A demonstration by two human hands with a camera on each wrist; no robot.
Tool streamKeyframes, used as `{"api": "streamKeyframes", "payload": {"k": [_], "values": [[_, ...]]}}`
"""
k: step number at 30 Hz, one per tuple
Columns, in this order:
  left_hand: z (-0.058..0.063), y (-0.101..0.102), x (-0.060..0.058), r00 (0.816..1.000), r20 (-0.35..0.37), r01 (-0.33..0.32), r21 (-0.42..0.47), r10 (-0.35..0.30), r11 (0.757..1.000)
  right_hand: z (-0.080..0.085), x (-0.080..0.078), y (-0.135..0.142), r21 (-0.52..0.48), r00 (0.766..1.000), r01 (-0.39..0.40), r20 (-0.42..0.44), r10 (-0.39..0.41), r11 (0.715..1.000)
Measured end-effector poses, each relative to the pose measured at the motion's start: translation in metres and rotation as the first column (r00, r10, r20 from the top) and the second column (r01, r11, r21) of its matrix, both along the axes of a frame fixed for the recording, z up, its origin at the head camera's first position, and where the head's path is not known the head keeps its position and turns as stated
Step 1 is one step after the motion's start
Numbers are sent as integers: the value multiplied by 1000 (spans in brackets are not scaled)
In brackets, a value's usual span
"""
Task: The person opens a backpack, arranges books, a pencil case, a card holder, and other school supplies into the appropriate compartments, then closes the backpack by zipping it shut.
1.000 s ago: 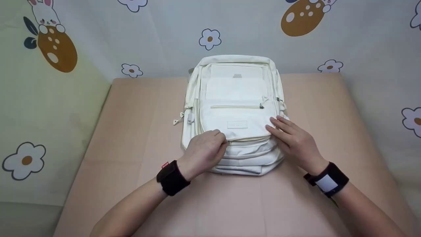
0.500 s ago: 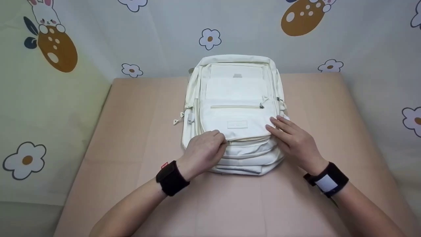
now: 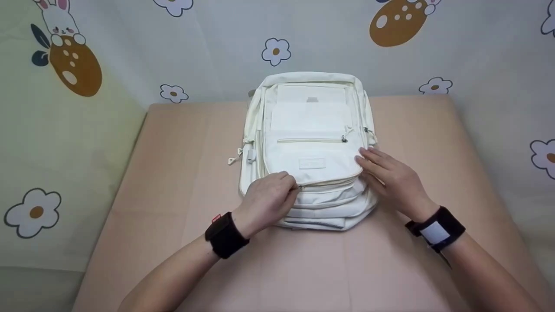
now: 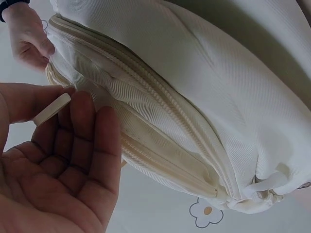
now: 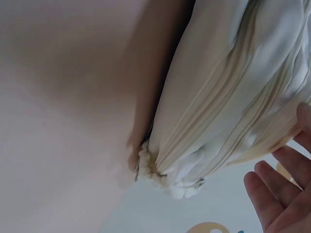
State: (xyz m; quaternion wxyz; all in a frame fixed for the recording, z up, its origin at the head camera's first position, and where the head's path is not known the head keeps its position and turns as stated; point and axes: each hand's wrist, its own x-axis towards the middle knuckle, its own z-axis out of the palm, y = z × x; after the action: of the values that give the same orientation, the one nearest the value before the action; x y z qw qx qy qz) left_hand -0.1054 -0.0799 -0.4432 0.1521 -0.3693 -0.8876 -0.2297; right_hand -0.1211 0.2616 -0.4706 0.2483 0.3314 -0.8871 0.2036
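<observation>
A cream-white backpack [image 3: 312, 115] lies front side up on the table, its bottom end nearer me. My left hand [image 3: 271, 195] is at the front pocket's lower edge. In the left wrist view, its thumb and curled fingers pinch a flat white zipper pull [image 4: 52, 109] beside the beige zipper [image 4: 160, 97]. My right hand [image 3: 396, 184] is at the pocket's lower right edge. In the right wrist view, its thumb and index finger pinch that edge, while the other fingers [image 5: 265, 194] stand apart from the fabric. The pinch point is partly hidden.
The pinkish table [image 3: 186, 173] extends around the bag on all sides. Behind it hangs a pale curtain [image 3: 225, 52] printed with flowers and rabbits. A short zipper [image 3: 310, 140] crosses the bag's front, and a cord with a triangular pull [image 3: 233, 160] sticks out left.
My right hand has shifted slightly right and up, and the pocket's right corner has moved a little with it. The left hand has stayed in place.
</observation>
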Motion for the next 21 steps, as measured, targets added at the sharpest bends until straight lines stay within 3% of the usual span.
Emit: {"api": "streamKeyframes", "payload": {"k": [9, 16, 21], "values": [[-1, -1, 1, 1000, 22, -1, 3, 1, 1000, -1, -21, 9, 64, 998, 33, 42, -35, 997], [0, 2, 2, 1000, 2, -10, 5, 10, 1000, -3, -24, 9, 42, 1000, 15, 17, -16, 999], [3, 15, 3, 1000, -31, 2, 5, -1, 1000, -4, -23, 7, 39, 1000, 23, 10, -23, 999]]}}
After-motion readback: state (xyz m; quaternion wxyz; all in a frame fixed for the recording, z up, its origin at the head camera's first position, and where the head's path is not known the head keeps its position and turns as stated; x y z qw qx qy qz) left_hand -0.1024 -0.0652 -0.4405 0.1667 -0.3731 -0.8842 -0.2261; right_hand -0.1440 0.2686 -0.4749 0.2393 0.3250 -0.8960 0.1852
